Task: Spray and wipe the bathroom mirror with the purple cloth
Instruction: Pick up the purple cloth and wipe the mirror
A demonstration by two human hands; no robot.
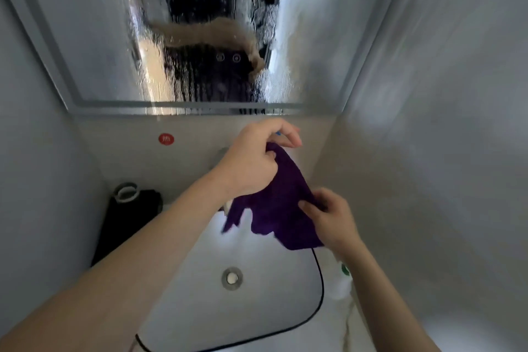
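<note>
The purple cloth (278, 206) hangs above the sink between both hands. My left hand (254, 157) grips its upper corner just below the mirror's lower edge. My right hand (328, 217) pinches the cloth's right edge lower down. The bathroom mirror (94, 37) fills the top of the view; its glass is wet, with drips and patches of white foam running down it. A white spray bottle (341, 280) with a green mark stands on the counter at the right, partly hidden behind my right forearm.
A white sink (200, 308) with a black rim and a metal drain (232, 278) lies below the hands. A black container (125, 217) with a white ring top stands at the left. A red round sticker (166, 139) is on the wall. Walls close in on both sides.
</note>
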